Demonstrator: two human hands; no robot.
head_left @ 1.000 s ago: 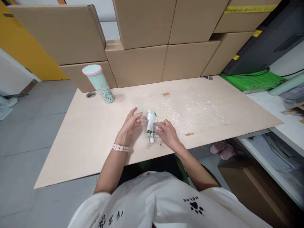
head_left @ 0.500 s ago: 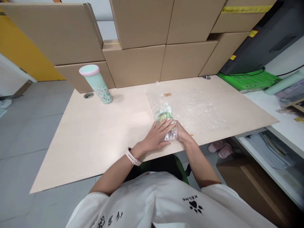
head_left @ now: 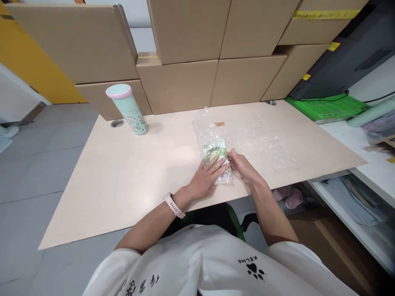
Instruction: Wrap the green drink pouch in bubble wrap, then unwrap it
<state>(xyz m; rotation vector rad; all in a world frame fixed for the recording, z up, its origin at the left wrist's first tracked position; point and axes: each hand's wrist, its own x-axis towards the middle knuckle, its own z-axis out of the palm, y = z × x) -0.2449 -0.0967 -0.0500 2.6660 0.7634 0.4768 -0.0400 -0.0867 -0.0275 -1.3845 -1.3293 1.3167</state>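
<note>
A green printed packet [head_left: 215, 150] lies on the table, covered by clear bubble wrap [head_left: 259, 137] that spreads out to the right and back. My left hand [head_left: 206, 176] rests on the packet's near part, fingers stretched out and lying flat. Its palm and fingers hide part of the print. Along the packet's right edge, my right hand [head_left: 243, 167] has its fingers curled in with the thumb on top, closed on the wrap's edge. The fingertips are partly hidden there.
A mint tumbler [head_left: 132, 113] with a pink rim stands at the back left, beside a cable hole [head_left: 117, 123]. Stacked cardboard boxes [head_left: 182, 88] line the table's far edge. To the right are a green crate [head_left: 327, 107] and a white shelf [head_left: 348, 139].
My right hand has shifted up along the packet's right edge, its thumb now showing on top. More of the green print is visible. My left hand stays flat on the packet.
</note>
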